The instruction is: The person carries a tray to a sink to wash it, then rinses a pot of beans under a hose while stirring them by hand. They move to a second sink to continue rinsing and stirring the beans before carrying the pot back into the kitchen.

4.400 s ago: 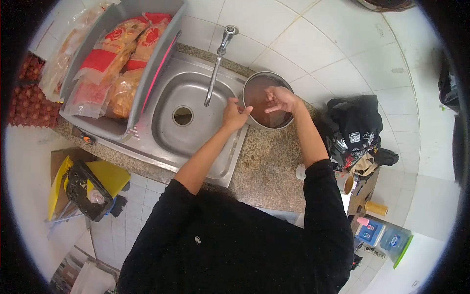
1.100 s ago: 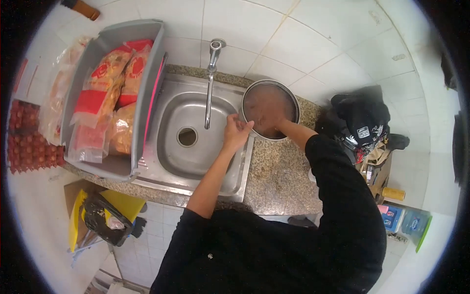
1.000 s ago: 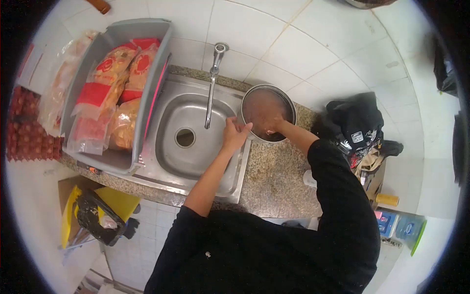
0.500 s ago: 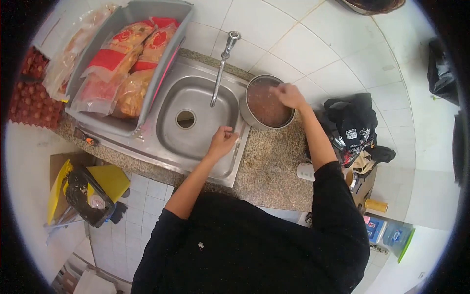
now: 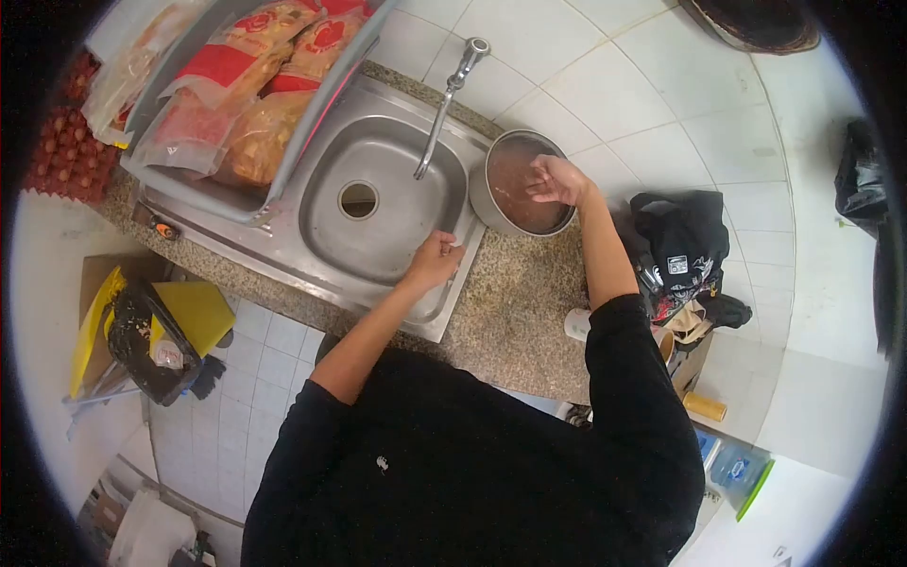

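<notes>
A round metal pot (image 5: 479, 189) stands on the counter against the sink's right edge. It holds a cloudy reddish-brown liquid (image 5: 513, 192) whose contents I cannot make out. Over the pot's right side is my right hand (image 5: 561, 180), with its fingers bent inward; anything between them is too small to see. My left hand (image 5: 436, 260) hovers near the right rim of the steel sink (image 5: 378, 250), its fingers curled and their inside hidden. A chrome faucet (image 5: 452, 90) reaches over the basin between the grey tub and the pot.
A grey tub (image 5: 269, 210) of packaged food bags (image 5: 260, 137) covers the sink's left side, near egg trays (image 5: 71, 156). Rightward are a white cup (image 5: 577, 324) and a black bag (image 5: 675, 231). A dustpan (image 5: 151, 340) is at lower left.
My right hand has turned slightly and its fingers have shifted over the pot. My left hand's fingers have curled in more. The whole view has shifted a little.
</notes>
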Demonstrator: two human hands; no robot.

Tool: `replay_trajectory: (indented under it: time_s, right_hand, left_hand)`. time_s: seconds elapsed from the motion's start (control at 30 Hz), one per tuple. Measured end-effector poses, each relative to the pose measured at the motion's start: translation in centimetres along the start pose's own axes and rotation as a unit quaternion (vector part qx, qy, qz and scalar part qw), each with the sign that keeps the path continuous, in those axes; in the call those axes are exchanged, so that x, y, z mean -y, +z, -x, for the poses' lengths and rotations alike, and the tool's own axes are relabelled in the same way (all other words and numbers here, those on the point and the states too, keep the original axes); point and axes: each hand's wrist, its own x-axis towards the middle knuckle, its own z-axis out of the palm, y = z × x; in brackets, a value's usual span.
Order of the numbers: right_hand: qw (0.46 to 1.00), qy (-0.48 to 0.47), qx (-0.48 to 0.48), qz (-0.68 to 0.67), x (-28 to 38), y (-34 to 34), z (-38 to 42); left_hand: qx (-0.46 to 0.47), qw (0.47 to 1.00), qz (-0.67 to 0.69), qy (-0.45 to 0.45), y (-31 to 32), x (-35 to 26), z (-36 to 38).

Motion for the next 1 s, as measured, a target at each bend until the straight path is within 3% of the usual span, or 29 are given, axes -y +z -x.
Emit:
replay_trajectory:
  time_s: [0.13, 0.2, 0.53, 0.63, 0.7, 0.73, 0.8, 0.83, 0.9, 0.93, 0.97, 1.0]
  right_hand:
    - [1.0, 0.009, 0.008, 0.004, -0.7, 0.0, -1.5]
    - [0.999, -0.003, -0.042, 0.006, -0.8, 0.4, -1.8]
    - [1.0, -0.003, -0.019, 0.023, -0.9, 0.3, -1.9]
    - [0.998, -0.012, -0.042, 0.047, 0.1, 1.0, -0.2]
    - [0.97, -0.046, -0.159, 0.179, 3.0, 2.7, 4.5]
    - [0.97, -0.044, -0.158, 0.178, 3.9, 2.3, 5.8]
    - [0.892, -0.223, -0.244, 0.308, 4.4, 0.2, 7.8]
    - [0.893, -0.223, -0.245, 0.305, 4.0, -0.8, 8.0]
    - [0.756, -0.335, -0.409, 0.386, 3.2, -1.9, 8.1]
    - [0.797, -0.301, -0.439, 0.286, 1.9, -1.1, 6.9]
    - [0.798, -0.301, -0.441, 0.279, -1.0, -0.7, 3.7]
    - [0.695, -0.41, -0.442, 0.392, -5.4, -0.6, -0.8]
  left_hand:
    - [-0.003, 1.0, 0.001, -0.009, 0.0, -0.1, 0.1]
    - [-0.001, 1.0, 0.002, -0.005, 0.0, 0.3, -0.2]
    - [-0.001, 1.0, -0.002, -0.003, -0.4, -0.2, -0.3]
    - [0.005, 1.0, -0.004, -0.01, -0.8, -0.3, -0.2]
    - [-0.013, 1.0, 0.003, 0.01, -1.3, -0.2, -0.2]
    - [-0.012, 1.0, 0.002, 0.008, -1.6, -0.5, -0.1]
    - [-0.024, 0.998, 0.062, -0.015, -2.3, -1.7, 0.2]
    - [-0.022, 0.998, 0.059, -0.016, -2.6, -2.3, 0.3]
    - [-0.039, 0.995, 0.084, -0.034, -3.0, -3.2, 0.0]
    - [-0.038, 0.996, 0.078, -0.035, -2.9, -3.7, -0.3]
    - [-0.045, 0.995, 0.075, -0.045, -2.7, -4.3, -0.6]
    - [-0.05, 0.995, 0.068, -0.056, -2.6, -4.9, -0.9]
